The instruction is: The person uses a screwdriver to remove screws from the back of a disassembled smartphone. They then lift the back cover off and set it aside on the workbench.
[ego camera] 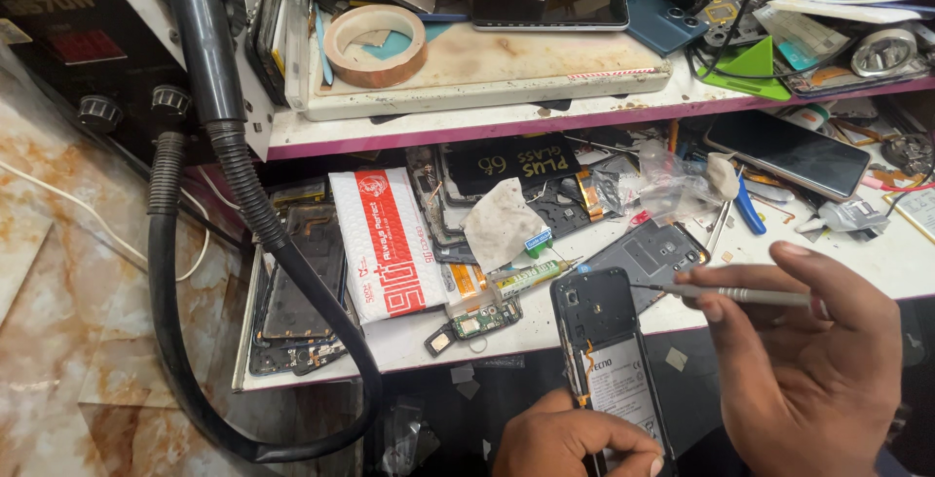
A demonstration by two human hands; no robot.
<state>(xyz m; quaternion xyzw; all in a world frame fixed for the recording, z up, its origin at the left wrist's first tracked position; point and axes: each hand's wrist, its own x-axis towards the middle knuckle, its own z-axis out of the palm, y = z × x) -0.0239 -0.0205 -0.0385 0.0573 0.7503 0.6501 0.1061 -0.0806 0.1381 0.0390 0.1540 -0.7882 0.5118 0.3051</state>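
At the lower centre of the frame the left hand (575, 443) has its fingers clamped on an opened phone (606, 360) while the right hand (818, 360) pinches a screwdriver (726, 293), tip just beside the phone's upper edge, so the screw work seems under way and calls for a steady tip.

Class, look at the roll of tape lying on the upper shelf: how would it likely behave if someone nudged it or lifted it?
The roll of tape lies flat on its side on the board, so a nudge would probably slide it, not roll it. It is an open ring with a thin wall, so likely light. Stood on edge, its round shape could let it roll off.
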